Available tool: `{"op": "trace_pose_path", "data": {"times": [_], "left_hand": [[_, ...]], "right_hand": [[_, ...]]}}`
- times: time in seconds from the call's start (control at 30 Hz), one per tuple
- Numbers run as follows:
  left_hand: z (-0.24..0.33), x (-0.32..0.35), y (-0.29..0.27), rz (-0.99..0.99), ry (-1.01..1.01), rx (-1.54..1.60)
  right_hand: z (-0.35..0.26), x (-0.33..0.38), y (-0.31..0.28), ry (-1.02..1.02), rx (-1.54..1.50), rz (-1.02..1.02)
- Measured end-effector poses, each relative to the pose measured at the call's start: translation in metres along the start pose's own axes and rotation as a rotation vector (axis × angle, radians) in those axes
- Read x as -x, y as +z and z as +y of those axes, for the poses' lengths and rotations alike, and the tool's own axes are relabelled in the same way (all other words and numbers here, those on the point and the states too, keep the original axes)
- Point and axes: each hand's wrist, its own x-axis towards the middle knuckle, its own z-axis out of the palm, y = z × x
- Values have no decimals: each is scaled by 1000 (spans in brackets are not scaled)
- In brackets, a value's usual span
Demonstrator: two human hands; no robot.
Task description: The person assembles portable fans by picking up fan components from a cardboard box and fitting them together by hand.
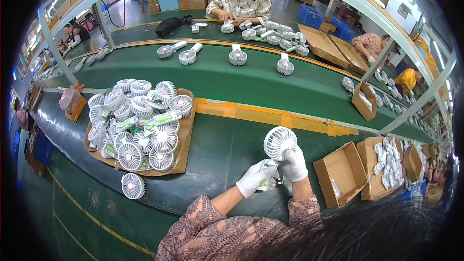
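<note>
A white handheld fan (280, 143) is held up in front of me between both gloved hands, its round grille tilted upward. My left hand (253, 179) wears a white glove and grips the fan's handle end, where a bit of green and some small parts show. My right hand (294, 165), gloved too, is closed around the fan just below its head. The fingers partly hide the handle. To the left, a cardboard tray (187, 140) bears a heap of similar white fans, some with green battery-like pieces in their handles. One loose fan (133, 186) lies beside the tray's near edge.
An open cardboard box (342, 176) stands right of my hands, beside another box with white handle parts (388, 162). Beyond an orange-taped edge (270, 117) runs a green conveyor (212, 79) with several spaced fans. Across it, a person (240, 2) handles a fan.
</note>
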Motion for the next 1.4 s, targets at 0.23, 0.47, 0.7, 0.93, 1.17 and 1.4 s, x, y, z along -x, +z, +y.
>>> {"op": "trace_pose_path", "data": {"times": [0.23,0.47,0.7,0.93,1.17,1.4], "left_hand": [[-7,-5,-13,30,121,-163],[3,-7,-34,218,-32,293],[4,-9,-44,293,20,267],[-13,-14,-40,331,123,84],[-11,-13,-41,277,151,208],[-17,-14,-54,128,33,443]], "right_hand": [[5,-2,2,125,95,14],[8,8,5,275,552,21],[6,32,38,82,456,-64],[0,16,52,-512,1380,-299],[4,21,49,-595,1503,-430],[7,14,47,-545,1457,-224]]}}
